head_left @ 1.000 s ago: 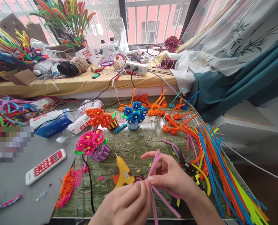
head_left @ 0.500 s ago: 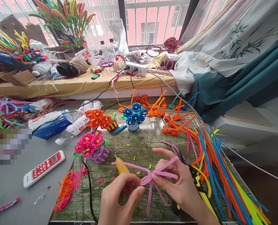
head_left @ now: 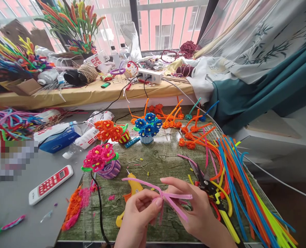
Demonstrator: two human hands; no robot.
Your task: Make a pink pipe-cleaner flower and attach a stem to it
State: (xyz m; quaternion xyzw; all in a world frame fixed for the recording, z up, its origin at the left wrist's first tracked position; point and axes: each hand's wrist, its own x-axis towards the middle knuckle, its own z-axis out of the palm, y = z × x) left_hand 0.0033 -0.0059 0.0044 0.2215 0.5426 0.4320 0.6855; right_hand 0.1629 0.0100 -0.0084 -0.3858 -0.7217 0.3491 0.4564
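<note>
Pink pipe cleaners (head_left: 177,196), joined at a centre with several strands sticking out, are held above the green wood-grain table (head_left: 165,155). My left hand (head_left: 144,210) pinches the centre between thumb and index finger. On the other side my right hand (head_left: 194,210) grips the same piece, its index finger raised and its thumb partly hidden behind the strands. Behind my left hand lies a yellow glue gun (head_left: 135,183). Cutters with yellow handles (head_left: 207,186) lie right beside my right hand.
Pink (head_left: 101,158), orange (head_left: 107,131) and blue (head_left: 150,125) pipe-cleaner flower pots stand beyond my hands. Loose pipe cleaners (head_left: 248,186) cover the right edge. Orange flowers on stems (head_left: 190,143) lie at the back. A white cordless phone (head_left: 51,185) rests left, near a black cable (head_left: 99,206).
My left hand has moved right and now pinches the pink piece's centre. The piece has turned, its strands pointing more to the right, and my right hand has shifted slightly down.
</note>
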